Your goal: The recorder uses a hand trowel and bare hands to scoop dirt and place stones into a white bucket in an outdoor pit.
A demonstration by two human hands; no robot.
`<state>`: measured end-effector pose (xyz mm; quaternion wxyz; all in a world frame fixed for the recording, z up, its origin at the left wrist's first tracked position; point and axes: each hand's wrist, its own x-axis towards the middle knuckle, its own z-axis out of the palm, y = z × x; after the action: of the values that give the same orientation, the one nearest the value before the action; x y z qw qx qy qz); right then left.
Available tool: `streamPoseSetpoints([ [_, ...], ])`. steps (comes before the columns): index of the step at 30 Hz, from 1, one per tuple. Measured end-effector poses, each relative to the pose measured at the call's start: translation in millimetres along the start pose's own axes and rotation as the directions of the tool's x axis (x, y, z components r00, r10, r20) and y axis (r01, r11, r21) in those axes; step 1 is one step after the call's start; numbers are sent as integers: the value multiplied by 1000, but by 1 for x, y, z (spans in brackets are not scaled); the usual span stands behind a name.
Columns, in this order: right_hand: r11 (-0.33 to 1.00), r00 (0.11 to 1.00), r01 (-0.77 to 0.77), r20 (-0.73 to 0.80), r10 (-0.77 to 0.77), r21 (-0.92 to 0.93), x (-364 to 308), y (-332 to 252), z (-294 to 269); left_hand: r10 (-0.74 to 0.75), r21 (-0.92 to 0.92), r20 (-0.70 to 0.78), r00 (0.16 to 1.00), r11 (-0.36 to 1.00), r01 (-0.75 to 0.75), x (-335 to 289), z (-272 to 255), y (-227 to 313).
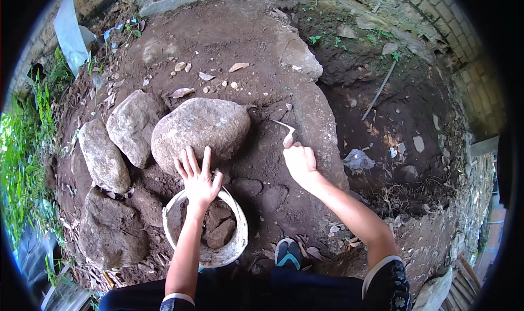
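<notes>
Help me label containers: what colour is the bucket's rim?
The bucket's rim is dirty white, best seen in the head view.

Boulder [202, 126] behind bucket [238, 248]; chunks [220, 232] in bucket; pit [412, 111] at right

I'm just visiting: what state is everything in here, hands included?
Left hand: open, fingers spread against the large stone.
Right hand: closed around a hand tool.
Hand tool: gripped, thin end pointing away from the person.
Large stone: lying on soil, whole.
Bucket: uncovered, holding brown lumps.
Clear plastic: crumpled.
Sandal: being worn.
</notes>
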<state>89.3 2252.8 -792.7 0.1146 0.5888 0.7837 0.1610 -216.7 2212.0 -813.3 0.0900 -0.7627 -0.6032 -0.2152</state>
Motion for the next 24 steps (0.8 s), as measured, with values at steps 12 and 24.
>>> streamPoseSetpoints([
  [12, 917, 973, -24, 218, -70, 399, -83, 13, -59, -10, -8, 9, 1000, 1000, 10, -5, 1, -3],
  [24, 915, 920, -348, 262, 292, 205, -42, -32, 17, -9, -48, 53, 999, 999, 11, 0, 7, 10],
])
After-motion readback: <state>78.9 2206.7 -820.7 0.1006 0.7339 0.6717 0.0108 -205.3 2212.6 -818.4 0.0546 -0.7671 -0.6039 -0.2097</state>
